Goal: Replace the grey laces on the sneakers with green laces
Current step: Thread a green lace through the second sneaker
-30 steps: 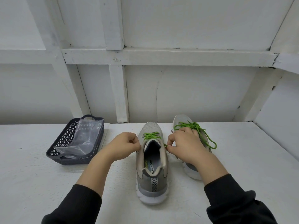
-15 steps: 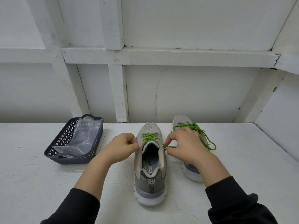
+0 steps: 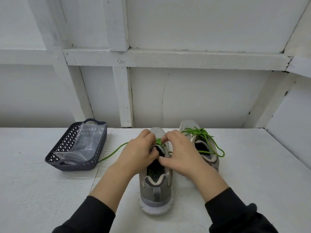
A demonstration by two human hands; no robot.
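Note:
Two grey sneakers stand on the white table, heels toward me. The near sneaker (image 3: 155, 187) carries a green lace (image 3: 159, 141) across its upper eyelets; one free end (image 3: 111, 153) trails left over the table toward the basket. My left hand (image 3: 140, 152) and my right hand (image 3: 178, 152) meet over its tongue, fingers pinched on the lace. The fingers hide how the lace runs there. The far sneaker (image 3: 207, 155) to the right has its green lace (image 3: 204, 137) tied in a bow with loops hanging over its side.
A dark plastic basket (image 3: 55, 157) sits at the left with a clear plastic bag (image 3: 84, 143) inside. A white panelled wall (image 3: 185, 95) rises right behind the shoes, and a slanted white side wall closes the right.
Both hands have moved together from the shoe's sides to above its tongue. A free end of green lace now lies stretched out to the left across the table.

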